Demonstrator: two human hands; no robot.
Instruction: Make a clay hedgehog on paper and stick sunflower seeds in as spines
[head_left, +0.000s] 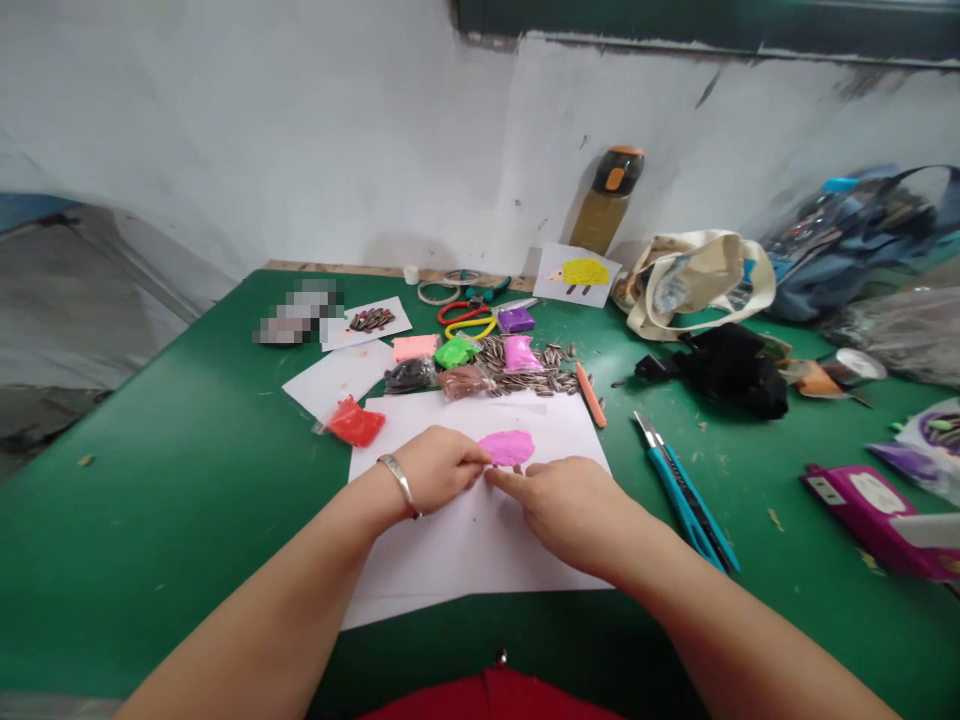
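A flattened oval of bright pink modelling clay point(511, 448) is stuck on white paper point(442, 550) in front of me. My left hand point(442, 466), with a silver bracelet at the wrist, has its fingers pressed together at the clay's left end; whatever may be between the fingertips is hidden. From the right, my right hand point(566, 505) stretches its index finger to the clay's lower edge, the other fingers bent. Small dark bits show at that edge beside the fingertip. Behind the paper lie sunflower seeds point(551, 380) and bagged clay in pink point(519, 354), green point(456, 351) and brown point(463, 382).
A red clay bag point(356, 422) touches the paper's left side. To the right are an orange stick point(590, 394), a blue utility knife point(686, 500) and a magenta box point(881, 515). Scissors point(469, 320), a hedgehog picture point(576, 275), a bottle point(606, 200) and a cloth bag point(701, 280) are farther back.
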